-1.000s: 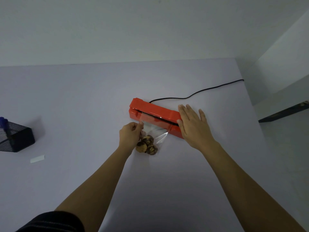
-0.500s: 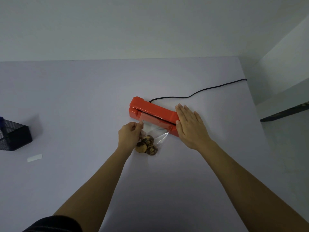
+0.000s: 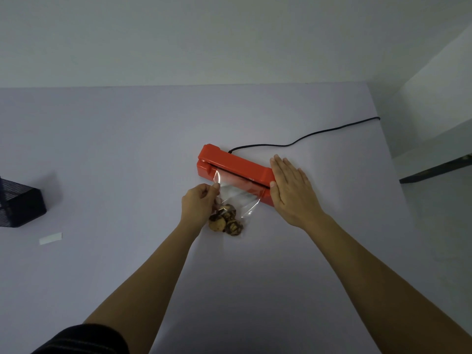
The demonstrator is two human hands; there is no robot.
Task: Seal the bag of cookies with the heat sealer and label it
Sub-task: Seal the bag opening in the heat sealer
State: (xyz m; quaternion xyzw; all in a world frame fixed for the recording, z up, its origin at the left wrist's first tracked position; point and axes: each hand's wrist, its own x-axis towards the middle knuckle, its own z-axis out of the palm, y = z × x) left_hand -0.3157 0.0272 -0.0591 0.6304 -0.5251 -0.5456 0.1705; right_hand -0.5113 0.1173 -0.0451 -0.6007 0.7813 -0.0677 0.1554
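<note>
Wide tabletop [image 3: 127, 149] surrounds sealer [image 3: 237, 163]; left grip [image 3: 198, 204] pinches bag [image 3: 237, 198] edge.

Open table [image 3: 127, 162] between heat sealer [image 3: 229, 164] and mesh basket [image 3: 20, 203]; label strip [image 3: 50, 238] beside basket; cord [image 3: 306, 136] trails behind sealer.

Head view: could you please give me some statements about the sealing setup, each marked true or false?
The right hand rests flat on the orange-red plastic heat sealer's right end. True.
The left hand holds a pen. False: it pinches the clear plastic bag of cookies.
The bag's open end reaches into the sealer's slot. True.
The white paper label is stuck on the bag. False: it lies on the pale table near the black mesh holder.
</note>
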